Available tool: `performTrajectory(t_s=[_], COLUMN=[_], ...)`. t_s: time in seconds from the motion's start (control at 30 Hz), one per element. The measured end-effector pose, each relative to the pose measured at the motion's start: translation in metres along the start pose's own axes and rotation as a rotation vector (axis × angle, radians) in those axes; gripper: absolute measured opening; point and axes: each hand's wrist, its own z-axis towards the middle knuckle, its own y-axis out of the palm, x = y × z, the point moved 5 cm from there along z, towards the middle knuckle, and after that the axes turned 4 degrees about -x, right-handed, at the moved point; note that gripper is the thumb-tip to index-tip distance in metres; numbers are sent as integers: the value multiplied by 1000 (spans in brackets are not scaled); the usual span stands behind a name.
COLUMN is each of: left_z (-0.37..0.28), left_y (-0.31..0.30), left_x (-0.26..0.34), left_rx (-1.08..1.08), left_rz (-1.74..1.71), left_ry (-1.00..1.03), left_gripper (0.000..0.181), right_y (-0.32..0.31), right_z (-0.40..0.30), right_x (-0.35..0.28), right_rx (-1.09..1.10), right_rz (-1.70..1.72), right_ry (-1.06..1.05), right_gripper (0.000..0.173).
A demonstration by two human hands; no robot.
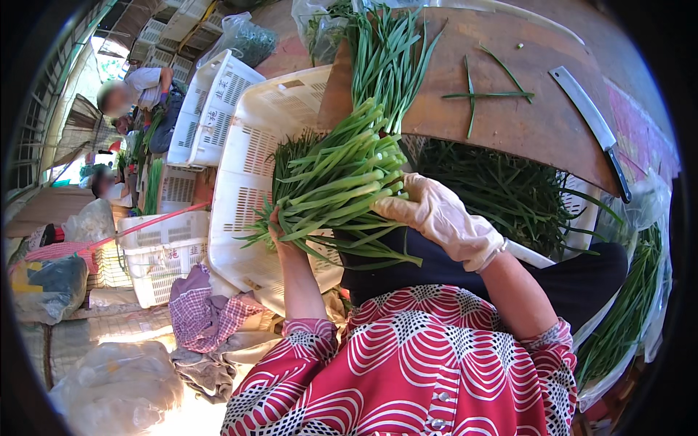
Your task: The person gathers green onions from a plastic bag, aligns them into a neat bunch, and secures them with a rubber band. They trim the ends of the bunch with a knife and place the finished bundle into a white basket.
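A thick bunch of green garlic chives [343, 185] is held between my hands, its pale cut ends pointing right. My bare left hand [279, 231] grips the leafy side from below; most of its fingers are hidden by the leaves. At the cut ends, my right hand [436, 212], in a pale glove, has its thumb and fingers on the stalks. Just beyond the bunch, more chives [384, 65] lie on a brown wooden board [518, 120]. A cleaver [589, 120] with a black handle rests at the board's right end. A few loose leaves [485, 95] lie mid-board.
A white plastic crate [245, 218] stands at my left, partly under the bunch. Dark leaves [485, 185] fill another crate below the board. A plastic bag of chives [627, 305] lies at right. Stacked crates [163, 261] and two people [144, 98] are farther left.
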Motion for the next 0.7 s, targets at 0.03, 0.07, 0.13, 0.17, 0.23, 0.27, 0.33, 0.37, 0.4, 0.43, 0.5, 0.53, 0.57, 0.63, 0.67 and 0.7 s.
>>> performTrajectory(t_s=[0.03,0.07,0.13,0.17,0.23,0.27,0.33,0.37,0.4,0.43,0.5,0.53,0.57,0.63,0.67,0.7], left_z=[-1,-3,-5,-6,-8,-6,-3,-1,0,0,2,5,8,14,14,16], left_y=[1,3,4,5,5,7,6,4,6,8,4,-2,-7,-10,-9,-2], left_x=[1,1,-1,-2,-1,-3,-1,0,0,0,1,3,3,0,-1,-5], left_rx=[8,15,32,39,57,72,77,64,18,-29,19,-7,-32,-47,-59,-79], left_rz=[4,8,17,22,32,-92,-212,-209,-79,51,47,53,59,55,38,19], left_ry=[7,14,22,26,38,-45,-134,-142,-77,-13,-39,-39,-38,-2,-14,-33], left_gripper=[38,38,38,38,38,38,37,37,37,37,36,36,36,35,34,34], right_y=[0,1,9,10,11,7,5,3,-2,-3,-6,-8,-8,-18,-27,-37], right_z=[2,2,-1,-4,-10,-13,-18,-21,-22,-22,-24,-26,-34,-52,-59,-71], right_x=[5,7,4,1,-4,-7,-3,-1,-4,-9,-19,-23,-22,-23,-26,-25], right_rx=[-42,-18,35,53,82,66,47,38,27,-43,-180,-278,-336,-427,-483,-427], right_rz=[-16,144,467,518,622,558,553,549,451,381,241,56,172,389,441,628], right_ry=[48,77,139,106,40,-3,50,76,83,25,-93,-124,33,154,84,17], right_gripper=[41,36,26,24,20,25,23,22,18,18,18,20,21,21,21,22])
